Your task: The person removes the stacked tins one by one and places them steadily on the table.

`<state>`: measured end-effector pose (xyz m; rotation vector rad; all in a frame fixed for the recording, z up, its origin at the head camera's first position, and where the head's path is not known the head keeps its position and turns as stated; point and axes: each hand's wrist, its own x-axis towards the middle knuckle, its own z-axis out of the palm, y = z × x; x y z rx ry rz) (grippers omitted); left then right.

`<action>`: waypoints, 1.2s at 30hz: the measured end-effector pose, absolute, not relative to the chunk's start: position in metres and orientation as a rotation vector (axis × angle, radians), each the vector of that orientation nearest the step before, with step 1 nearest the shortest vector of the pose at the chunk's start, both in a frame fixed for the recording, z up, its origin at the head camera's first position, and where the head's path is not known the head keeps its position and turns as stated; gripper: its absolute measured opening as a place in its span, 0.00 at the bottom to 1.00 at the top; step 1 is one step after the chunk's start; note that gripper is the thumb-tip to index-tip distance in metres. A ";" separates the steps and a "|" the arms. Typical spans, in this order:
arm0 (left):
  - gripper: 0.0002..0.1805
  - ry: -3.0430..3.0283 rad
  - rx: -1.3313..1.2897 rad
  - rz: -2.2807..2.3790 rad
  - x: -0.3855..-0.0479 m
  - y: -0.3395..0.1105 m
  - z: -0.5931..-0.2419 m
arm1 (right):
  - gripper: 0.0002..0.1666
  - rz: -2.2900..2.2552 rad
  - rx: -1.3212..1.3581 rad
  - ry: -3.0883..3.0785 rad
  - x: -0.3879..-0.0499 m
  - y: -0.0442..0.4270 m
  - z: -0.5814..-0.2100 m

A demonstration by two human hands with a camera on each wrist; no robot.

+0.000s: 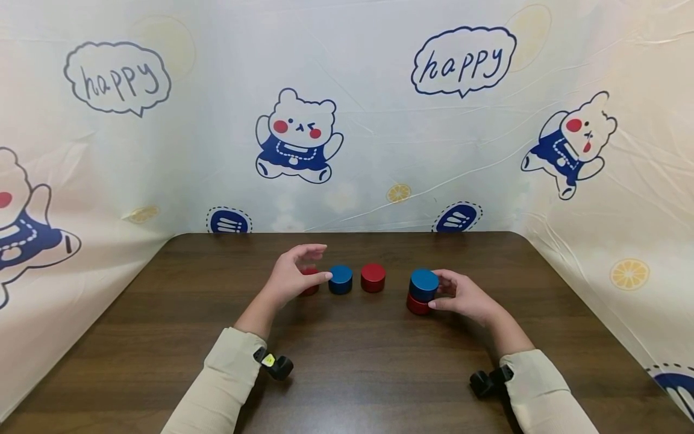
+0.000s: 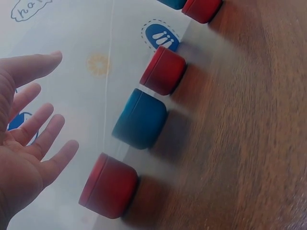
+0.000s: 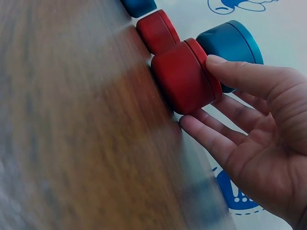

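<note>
Three round lidded containers stand in a row: a left red one (image 1: pixel 309 289), a blue one (image 1: pixel 341 279) and another red one (image 1: pixel 373 278). My left hand (image 1: pixel 290 277) is raised beside the left red container, fingers spread and holding nothing; the left wrist view shows the hand (image 2: pixel 29 139) apart from that red container (image 2: pixel 110 187). Farther right, a blue container (image 1: pixel 423 284) sits on a red one (image 1: pixel 418 305). My right hand (image 1: pixel 463 295) grips this stack from the right. In the right wrist view its thumb touches the lower red container (image 3: pixel 184 79), beneath the blue one (image 3: pixel 230 43).
The brown wooden table (image 1: pixel 347 367) extends in front of the containers and to both sides. Behind it hangs a pale printed cloth (image 1: pixel 374 138). Black wrist cameras (image 1: pixel 279 366) are strapped over both light sleeves.
</note>
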<state>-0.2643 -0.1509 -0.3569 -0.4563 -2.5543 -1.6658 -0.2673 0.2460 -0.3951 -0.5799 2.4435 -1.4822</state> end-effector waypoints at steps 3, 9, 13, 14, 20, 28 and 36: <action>0.31 -2.544 -0.472 -1.671 -0.263 -0.150 -0.357 | 0.36 -1.479 -0.574 2.449 -0.267 0.246 -0.395; 0.31 -2.521 -0.509 -1.672 -0.262 -0.146 -0.355 | 0.36 -1.467 -0.566 2.463 -0.266 0.245 -0.394; 0.31 -2.509 -0.519 -1.676 -0.261 -0.144 -0.355 | 0.36 -1.468 -0.572 2.467 -0.266 0.245 -0.393; 0.31 -2.503 -0.528 -1.678 -0.261 -0.143 -0.355 | 0.36 -1.469 -0.585 2.466 -0.266 0.245 -0.393; 0.31 -2.464 -0.580 -1.697 -0.259 -0.138 -0.352 | 0.34 -1.479 -0.663 2.461 -0.267 0.245 -0.395; 0.30 -2.465 -0.620 -1.680 -0.237 -0.129 -0.327 | 0.34 -1.487 -0.647 2.463 -0.268 0.244 -0.396; 0.29 -2.450 -0.651 -1.670 -0.230 -0.126 -0.321 | 0.34 -1.502 -0.648 2.446 -0.267 0.244 -0.396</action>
